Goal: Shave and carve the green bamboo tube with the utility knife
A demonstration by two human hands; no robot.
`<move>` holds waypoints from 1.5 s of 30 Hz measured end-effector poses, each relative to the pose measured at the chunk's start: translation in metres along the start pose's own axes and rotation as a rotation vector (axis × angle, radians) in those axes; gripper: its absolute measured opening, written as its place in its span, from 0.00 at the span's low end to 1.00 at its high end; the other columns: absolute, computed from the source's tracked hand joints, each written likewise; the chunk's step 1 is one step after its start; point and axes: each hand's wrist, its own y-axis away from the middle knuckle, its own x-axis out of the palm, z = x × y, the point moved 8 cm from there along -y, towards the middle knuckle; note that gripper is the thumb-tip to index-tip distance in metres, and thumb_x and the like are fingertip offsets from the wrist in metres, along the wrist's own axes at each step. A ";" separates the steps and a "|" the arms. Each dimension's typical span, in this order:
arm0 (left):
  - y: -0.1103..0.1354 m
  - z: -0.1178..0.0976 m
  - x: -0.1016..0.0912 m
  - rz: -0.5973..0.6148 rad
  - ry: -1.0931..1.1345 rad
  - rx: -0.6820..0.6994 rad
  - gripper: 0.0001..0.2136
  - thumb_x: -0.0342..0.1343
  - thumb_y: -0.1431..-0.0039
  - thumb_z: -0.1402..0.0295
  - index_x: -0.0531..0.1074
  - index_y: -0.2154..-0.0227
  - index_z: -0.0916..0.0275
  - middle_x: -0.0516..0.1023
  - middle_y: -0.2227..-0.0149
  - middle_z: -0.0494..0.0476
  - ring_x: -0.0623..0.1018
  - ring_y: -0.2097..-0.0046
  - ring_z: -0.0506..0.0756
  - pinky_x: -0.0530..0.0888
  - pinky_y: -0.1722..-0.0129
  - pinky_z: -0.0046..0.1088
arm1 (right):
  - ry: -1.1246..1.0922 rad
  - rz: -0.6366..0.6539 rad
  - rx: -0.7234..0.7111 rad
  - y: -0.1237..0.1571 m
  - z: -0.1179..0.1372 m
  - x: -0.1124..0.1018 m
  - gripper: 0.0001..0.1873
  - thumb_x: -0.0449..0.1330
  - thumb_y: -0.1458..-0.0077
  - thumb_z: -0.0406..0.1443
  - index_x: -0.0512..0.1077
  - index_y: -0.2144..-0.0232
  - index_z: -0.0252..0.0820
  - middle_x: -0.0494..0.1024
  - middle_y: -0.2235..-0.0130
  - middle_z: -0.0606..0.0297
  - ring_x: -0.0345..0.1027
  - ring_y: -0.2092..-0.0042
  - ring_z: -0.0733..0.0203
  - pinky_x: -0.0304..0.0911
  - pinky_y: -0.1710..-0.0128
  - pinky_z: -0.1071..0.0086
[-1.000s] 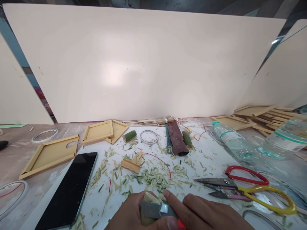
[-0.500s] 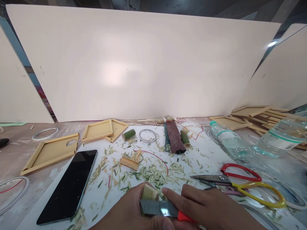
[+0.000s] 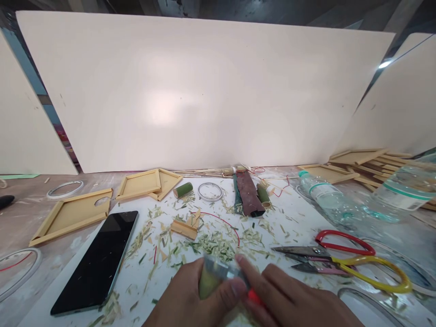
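Observation:
At the bottom middle my left hand [image 3: 190, 299] is wrapped round a short green bamboo piece [image 3: 207, 282]. My right hand [image 3: 289, 302] grips a knife [image 3: 226, 271] with a grey blade and a red handle. Its forefinger lies along the blade, which rests across the top of the bamboo piece and is blurred by motion. Just beyond my hands a heap of green and pale bamboo shavings [image 3: 213, 244] covers the white sheet [image 3: 289, 218].
Black phone [image 3: 97, 261] at left. Scissors [image 3: 344, 259] with red and yellow handles at right, plastic bottles [image 3: 327, 200] behind them. Wooden trays [image 3: 73, 213], bamboo sections [image 3: 183, 190], tape rings [image 3: 210, 191], a sandpaper strip [image 3: 248, 193] and a tall white board [image 3: 204, 91] farther back.
The knife blade has slid forward over the top of the bamboo piece, away from me. Both hands have shifted slightly forward with it.

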 end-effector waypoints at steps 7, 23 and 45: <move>-0.001 0.003 0.005 0.043 0.058 -0.021 0.31 0.61 0.49 0.32 0.74 0.66 0.59 0.69 0.75 0.45 0.64 0.73 0.49 0.62 0.71 0.28 | 0.044 -0.155 0.193 -0.016 -0.037 -0.032 0.30 0.37 0.20 0.46 0.74 0.44 0.37 0.84 0.66 0.61 0.84 0.75 0.52 0.77 0.84 0.62; -0.003 0.001 0.007 0.139 0.161 0.161 0.27 0.66 0.45 0.40 0.71 0.61 0.59 0.72 0.67 0.48 0.69 0.66 0.51 0.66 0.63 0.27 | -0.255 0.193 -0.073 -0.010 0.002 0.000 0.19 0.60 0.29 0.41 0.69 0.38 0.49 0.83 0.64 0.71 0.82 0.74 0.56 0.75 0.81 0.64; -0.004 0.006 0.007 0.184 0.217 0.116 0.27 0.71 0.50 0.42 0.72 0.63 0.60 0.66 0.71 0.46 0.62 0.70 0.49 0.58 0.71 0.26 | -0.267 0.082 -0.103 -0.021 0.008 -0.014 0.26 0.38 0.21 0.47 0.74 0.50 0.47 0.82 0.69 0.68 0.80 0.76 0.58 0.71 0.83 0.65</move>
